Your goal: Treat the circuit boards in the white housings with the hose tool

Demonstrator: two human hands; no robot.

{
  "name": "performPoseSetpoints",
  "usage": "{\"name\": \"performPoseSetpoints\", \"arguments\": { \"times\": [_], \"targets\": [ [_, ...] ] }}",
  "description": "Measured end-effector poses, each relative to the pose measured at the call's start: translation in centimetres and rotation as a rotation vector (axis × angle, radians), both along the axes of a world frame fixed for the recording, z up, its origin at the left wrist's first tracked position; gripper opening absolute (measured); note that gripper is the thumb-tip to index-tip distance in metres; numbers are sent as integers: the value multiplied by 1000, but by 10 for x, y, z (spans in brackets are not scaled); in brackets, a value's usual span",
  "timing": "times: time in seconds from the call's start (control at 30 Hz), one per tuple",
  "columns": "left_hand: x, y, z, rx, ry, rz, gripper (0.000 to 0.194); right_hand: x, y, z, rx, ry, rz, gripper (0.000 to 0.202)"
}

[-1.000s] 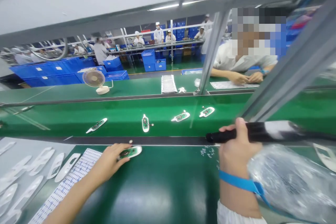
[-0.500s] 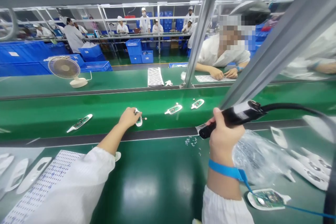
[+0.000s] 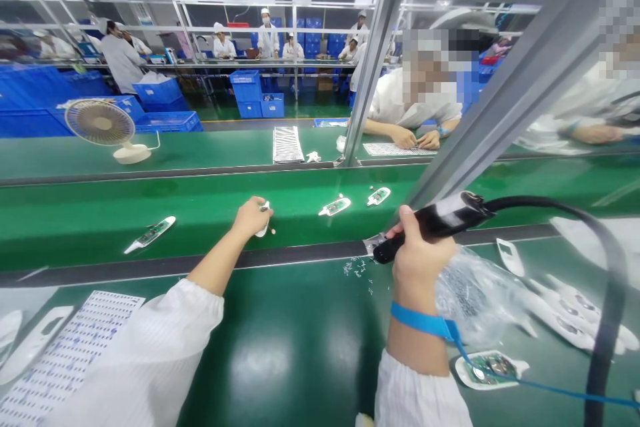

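On the green conveyor belt, my left hand is closed on a small white plastic casing, mostly hidden by the fingers. Further right along the belt lie two white casings with green circuit boards, the nearer casing and the farther casing. A longer casing with a board lies to the left. My right hand is wrapped round a black corded electric screwdriver, its lower end towards the left, above the bench edge. A blue wrist strap circles that wrist.
Small loose screws lie on the bench. At right are a clear plastic bag, white shells and a casing with a board. A dotted sheet lies left. A metal post, a fan and a co-worker are beyond.
The view has turned slightly right. The belt casings have shifted right relative to the bench, and my left hand has moved right along with the one it holds. My right hand keeps the screwdriver.
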State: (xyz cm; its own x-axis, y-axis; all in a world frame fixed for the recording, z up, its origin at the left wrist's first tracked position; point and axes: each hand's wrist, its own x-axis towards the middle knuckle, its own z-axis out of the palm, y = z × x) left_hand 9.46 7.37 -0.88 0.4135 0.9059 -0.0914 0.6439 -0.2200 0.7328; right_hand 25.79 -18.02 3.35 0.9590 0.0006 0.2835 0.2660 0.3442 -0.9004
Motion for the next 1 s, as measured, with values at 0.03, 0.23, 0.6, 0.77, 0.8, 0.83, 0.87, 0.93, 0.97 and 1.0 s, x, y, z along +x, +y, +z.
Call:
{"name": "performPoseSetpoints", "arguments": {
  "times": [0.03, 0.23, 0.6, 0.77, 0.8, 0.83, 0.87, 0.93, 0.97, 1.0],
  "targets": [
    [-2, -6, 1, -16, -42, -10, 30, -1, 0, 1, 7, -5, 39, 27],
    [-39, -75, -7, -270, -421, -134, 43, -12, 6, 2, -68, -7, 273, 31],
    [-85, -135, -43, 53, -251, -55, 38, -23, 13, 4, -20, -28, 342, 27],
    [-91, -146, -33, 468, 86, -122, 19, -48, 24, 18, 149, 30, 600, 22],
    [-91, -148, -32, 493, 71, -138, 18, -53, 26, 19, 165, 37, 662, 21],
    [-90, -151, -31, 510, 32, -173, 18, -57, 28, 20, 176, 43, 720, 21],
    [-89, -153, -30, 520, -20, -225, 19, -61, 30, 20, 184, 49, 772, 21],
    [-87, -157, -30, 521, -121, -327, 21, -67, 33, 19, 190, 60, 854, 21],
    [-85, -158, -30, 515, -160, -358, 20, -69, 35, 18, 190, 66, 883, 20],
    [-84, -158, -31, 510, -193, -371, 17, -71, 36, 17, 188, 74, 904, 20]
  ]
}}
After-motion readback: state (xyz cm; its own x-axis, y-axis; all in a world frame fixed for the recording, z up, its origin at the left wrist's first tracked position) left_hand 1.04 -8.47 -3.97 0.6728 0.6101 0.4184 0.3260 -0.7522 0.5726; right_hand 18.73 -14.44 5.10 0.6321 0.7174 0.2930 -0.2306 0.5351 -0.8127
